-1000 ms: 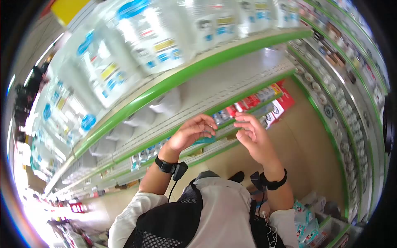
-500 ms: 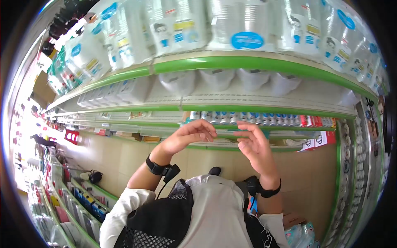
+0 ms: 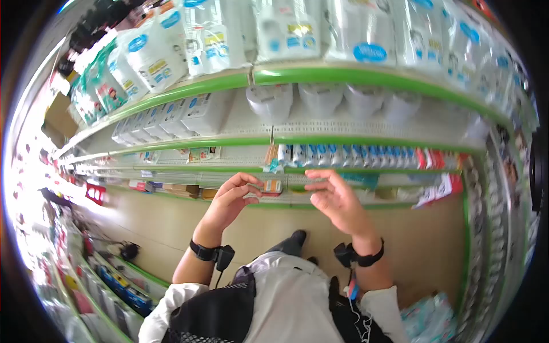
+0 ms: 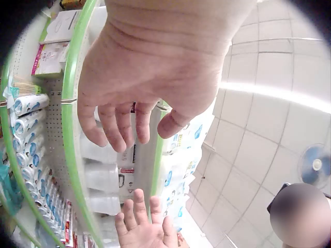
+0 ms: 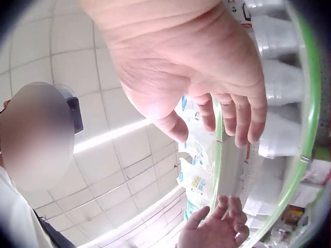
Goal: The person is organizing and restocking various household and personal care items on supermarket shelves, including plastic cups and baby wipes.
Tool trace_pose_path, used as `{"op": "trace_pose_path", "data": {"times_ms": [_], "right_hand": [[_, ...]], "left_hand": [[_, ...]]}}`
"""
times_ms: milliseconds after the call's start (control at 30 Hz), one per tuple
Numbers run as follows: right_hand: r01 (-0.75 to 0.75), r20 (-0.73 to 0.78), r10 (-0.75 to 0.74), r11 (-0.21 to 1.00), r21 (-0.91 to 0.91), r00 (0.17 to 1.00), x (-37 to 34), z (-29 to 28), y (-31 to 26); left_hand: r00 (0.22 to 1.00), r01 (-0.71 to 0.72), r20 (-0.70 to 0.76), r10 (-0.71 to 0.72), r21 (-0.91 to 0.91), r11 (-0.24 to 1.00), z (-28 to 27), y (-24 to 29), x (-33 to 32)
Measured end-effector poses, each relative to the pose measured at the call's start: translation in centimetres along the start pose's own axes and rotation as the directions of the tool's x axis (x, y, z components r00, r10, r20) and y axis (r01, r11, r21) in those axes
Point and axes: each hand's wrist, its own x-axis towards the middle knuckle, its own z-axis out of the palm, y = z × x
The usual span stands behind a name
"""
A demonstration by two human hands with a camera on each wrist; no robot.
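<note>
In the head view my left hand (image 3: 226, 201) hangs in the air before the shelf unit, fingers loosely bent and nothing in them. Level with it, to the right, is my right hand (image 3: 337, 204), also without anything in its grasp. A gap separates the two. Both wrist views show relaxed fingers: the left hand (image 4: 150, 77) fills the top of its view, and the right hand (image 5: 196, 67) fills the top of its own. Behind them in the head view, a lower shelf carries a row of blue-and-white cylindrical packs (image 3: 337, 155).
Bagged clear plastic goods (image 3: 289, 31) line the upper shelf. Below them stand translucent tubs (image 3: 269, 103) and white boxes (image 3: 203, 114). Green shelf edges (image 3: 366, 75) run across in front. A plastic-wrapped bundle (image 3: 429, 317) lies on the floor at the right, and another shelf row stands at left.
The head view has swung round to face the shelves more squarely. My hands are farther apart than half a second ago, the left one shifted leftward. Neither has picked anything up.
</note>
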Motion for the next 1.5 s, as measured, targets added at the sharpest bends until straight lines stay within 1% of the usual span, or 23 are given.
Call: {"op": "trace_pose_path", "data": {"times_ms": [100,200,233,300,333,433,500,633,700,733,767,833,867,900,933,967,1000,1133,1200,1233,1300,1433,1500], "right_hand": [[-0.002,-0.084,0.008,0.998,0.068,0.996,-1.7,0.5,1.8],[-0.018,-0.155,0.042,0.988,0.155,0.987,-2.5,0.4,3.0],[-0.011,-0.159,0.035,0.989,0.15,0.987,-1.9,0.3,3.7],[0.032,-0.237,-0.005,0.994,0.108,0.971,-0.3,0.3,4.8],[0.024,-0.274,0.001,0.996,0.088,0.962,0.8,0.3,4.6],[0.06,-0.341,-0.033,0.996,0.067,0.94,5.1,0.1,5.5],[0.09,-0.358,-0.054,0.992,0.084,0.932,8.6,0.1,7.4],[0.126,-0.417,-0.115,0.992,-0.001,0.901,17.1,0.4,9.3],[0.079,-0.477,-0.11,0.993,-0.085,0.872,20.7,1.6,9.7],[0.038,-0.486,-0.055,0.998,-0.045,0.872,22.5,1.5,10.3],[0.049,-0.496,-0.07,0.997,-0.054,0.866,24.3,1.4,11.2],[0.14,-0.569,-0.202,0.979,-0.15,0.798,26.9,1.7,11.2],[0.027,-0.545,-0.085,0.993,-0.113,0.834,27.6,1.3,11.1],[0.032,-0.562,-0.094,0.992,-0.119,0.822,28.7,1.2,12.1],[0.077,-0.55,-0.197,0.969,-0.235,0.812,30.1,1.2,14.3],[0.116,-0.526,-0.297,0.93,-0.349,0.797,30.8,1.2,15.4],[0.158,-0.481,-0.33,0.918,-0.363,0.812,30.3,1.8,14.9],[0.216,-0.498,-0.403,0.895,-0.392,0.768,27.5,2.3,13.6],[0.216,-0.426,-0.333,0.929,-0.3,0.841,23.3,2.6,9.6],[0.207,-0.446,-0.337,0.926,-0.315,0.829,21.2,2.5,8.5],[0.131,-0.429,-0.252,0.948,-0.291,0.868,17.1,1.7,6.8],[0.054,-0.512,-0.212,0.951,-0.306,0.832,8.2,-1.4,5.6],[0.059,-0.545,-0.262,0.93,-0.362,0.797,3.4,-3.2,4.8]], "left_hand": [[0.998,0.068,0.006,-0.068,0.03,0.997,-0.5,-0.6,-0.1],[0.999,0.041,0.005,-0.041,-0.006,0.999,-1.3,-1.2,1.3],[1.0,-0.002,-0.016,0.002,-0.032,0.999,-2.1,-1.0,1.7],[1.0,-0.013,0.006,0.014,-0.047,0.999,-3.8,-0.6,3.2],[0.999,-0.004,-0.036,0.001,-0.079,0.997,-4.4,-0.3,4.0],[0.996,0.006,-0.084,-0.013,-0.091,0.996,-7.0,0.9,7.4],[0.98,0.013,-0.197,-0.029,-0.084,0.996,-8.6,1.5,9.6],[0.98,-0.053,-0.195,0.048,-0.023,0.998,-11.2,3.4,15.4],[0.979,-0.029,-0.201,0.026,-0.008,1.0,-13.1,3.9,17.3],[0.969,-0.007,-0.248,0.008,0.002,1.0,-13.7,4.2,18.7],[0.955,0.015,-0.296,-0.01,0.012,1.0,-14.3,4.6,20.0],[0.962,0.027,-0.274,-0.021,0.02,0.999,-15.3,5.1,22.3],[0.964,0.052,-0.26,-0.052,-0.007,0.999,-15.7,5.3,23.4],[0.966,0.078,-0.246,-0.084,-0.032,0.996,-15.9,5.6,24.3],[0.97,0.089,-0.225,-0.093,-0.024,0.996,-16.6,5.6,25.1],[0.99,0.093,-0.1,-0.1,-0.071,0.993,-17.3,5.6,25.8],[0.995,0.104,0.027,-0.101,-0.118,0.988,-17.6,5.9,26.0],[0.995,0.073,0.069,-0.065,-0.118,0.99,-16.4,7.6,23.5],[0.993,0.07,0.098,-0.059,-0.118,0.991,-15.6,8.0,22.0],[0.99,0.084,0.125,-0.069,-0.121,0.989,-15.6,7.6,21.3],[0.966,0.129,0.239,-0.096,-0.126,0.984,-14.8,6.2,20.3],[0.916,0.206,0.37,-0.158,-0.094,0.974,-7.5,2.3,18.2],[0.887,0.225,0.435,-0.158,-0.106,0.969,-3.2,-0.8,17.6]]}}
